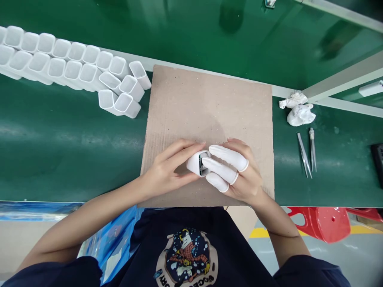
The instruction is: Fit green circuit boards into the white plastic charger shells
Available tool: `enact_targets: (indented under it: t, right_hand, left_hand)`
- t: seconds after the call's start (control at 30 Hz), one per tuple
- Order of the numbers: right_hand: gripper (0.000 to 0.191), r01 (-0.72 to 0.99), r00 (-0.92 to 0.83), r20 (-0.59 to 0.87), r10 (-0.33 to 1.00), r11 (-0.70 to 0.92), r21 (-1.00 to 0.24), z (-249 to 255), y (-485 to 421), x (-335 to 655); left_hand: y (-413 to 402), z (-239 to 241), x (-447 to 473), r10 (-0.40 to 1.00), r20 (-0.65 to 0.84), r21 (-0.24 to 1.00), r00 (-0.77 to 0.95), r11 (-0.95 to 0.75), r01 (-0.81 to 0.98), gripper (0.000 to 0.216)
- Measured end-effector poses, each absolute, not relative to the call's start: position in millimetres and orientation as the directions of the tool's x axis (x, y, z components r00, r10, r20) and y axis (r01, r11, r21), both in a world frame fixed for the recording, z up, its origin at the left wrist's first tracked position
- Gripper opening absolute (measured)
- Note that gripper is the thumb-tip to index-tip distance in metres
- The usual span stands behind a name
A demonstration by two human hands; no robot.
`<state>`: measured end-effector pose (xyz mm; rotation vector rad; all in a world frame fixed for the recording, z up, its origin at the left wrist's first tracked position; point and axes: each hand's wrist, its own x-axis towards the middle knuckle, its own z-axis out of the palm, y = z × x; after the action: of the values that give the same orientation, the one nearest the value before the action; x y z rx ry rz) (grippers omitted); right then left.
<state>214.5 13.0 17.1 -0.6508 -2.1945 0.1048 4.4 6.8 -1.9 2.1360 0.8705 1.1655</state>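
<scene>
A white plastic housing (194,164), open at one end, lies between my hands over the cardboard sheet. Inside its mouth a dark green part, perhaps a circuit board, shows in part. My left hand (169,167) is closed around the housing, thumb on the near side and fingers on the far side. White finger cots cover three digits of my right hand (236,169). One covered fingertip reaches into the open end, and the others rest at or beside its rim. Whether the right fingers grip anything inside is hidden.
Rows of similar white housings (73,69) stand at the back left. The cardboard sheet (209,103) covers the middle of the green table (74,159). Tweezers (304,155) and crumpled white material (301,114) lie at right. A red stool (329,223) stands below the table's edge.
</scene>
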Motion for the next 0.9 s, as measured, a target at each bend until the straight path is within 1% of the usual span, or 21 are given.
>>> enact_targets:
  t: [0.07, 0.13, 0.2, 0.33, 0.4, 0.47, 0.53, 0.6, 0.67, 0.77, 0.9]
  right_hand:
    - [0.023, 0.436, -0.505, 0.71, 0.491, 0.855, -0.282, 14.6, 12.4, 213.2]
    - [0.023, 0.433, -0.475, 0.703, 0.53, 0.836, -0.337, 14.1, 11.5, 211.6]
    - [0.022, 0.401, -0.455, 0.654, 0.604, 0.795, -0.455, 16.3, 10.6, 210.2]
    - [0.023, 0.307, -0.465, 0.451, 0.762, 0.617, -0.725, 23.8, 9.7, 209.9]
    - [0.02, 0.244, -0.42, 0.394, 0.818, 0.519, -0.819, 26.0, 10.3, 210.8]
    - [0.016, 0.179, -0.321, 0.365, 0.874, 0.434, -0.883, 26.5, 11.5, 211.7]
    - [0.013, 0.185, -0.261, 0.321, 0.911, 0.373, -0.909, 26.2, 13.1, 212.1]
    - [0.011, 0.256, -0.298, 0.266, 0.917, 0.345, -0.903, 25.8, 14.3, 211.5]
    - [0.01, 0.328, -0.349, 0.237, 0.906, 0.355, -0.875, 25.4, 14.6, 209.9]
    - [0.01, 0.397, -0.358, 0.25, 0.9, 0.389, -0.831, 25.1, 13.3, 206.8]
    - [0.01, 0.465, -0.351, 0.26, 0.899, 0.409, -0.785, 24.5, 11.2, 203.8]
  left_hand:
    - [6.6, -1.7, 4.8, 0.746, 0.522, 0.702, 0.415, -0.651, 0.289, 0.057]
    - [6.4, -2.2, 5.1, 0.734, 0.54, 0.682, 0.413, -0.669, 0.295, 0.057]
    - [6.1, -3.7, 5.4, 0.722, 0.559, 0.667, 0.407, -0.684, 0.297, 0.057]
    - [6.8, -7.3, 6.2, 0.724, 0.56, 0.664, 0.402, -0.683, 0.305, 0.057]
    - [7.6, -7.7, 7.0, 0.723, 0.567, 0.654, 0.396, -0.687, 0.317, 0.057]
    - [8.5, -7.2, 7.5, 0.71, 0.59, 0.626, 0.386, -0.703, 0.337, 0.056]
    - [9.2, -6.6, 7.2, 0.701, 0.606, 0.6, 0.376, -0.713, 0.363, 0.054]
    - [9.7, -7.0, 6.1, 0.704, 0.608, 0.589, 0.366, -0.71, 0.387, 0.052]
    - [9.9, -8.3, 5.1, 0.706, 0.61, 0.578, 0.36, -0.707, 0.407, 0.052]
    - [9.8, -11.1, 5.1, 0.69, 0.615, 0.541, 0.381, -0.721, 0.433, 0.052]
    - [9.3, -14.4, 7.0, 0.627, 0.644, 0.437, 0.438, -0.772, 0.461, 0.048]
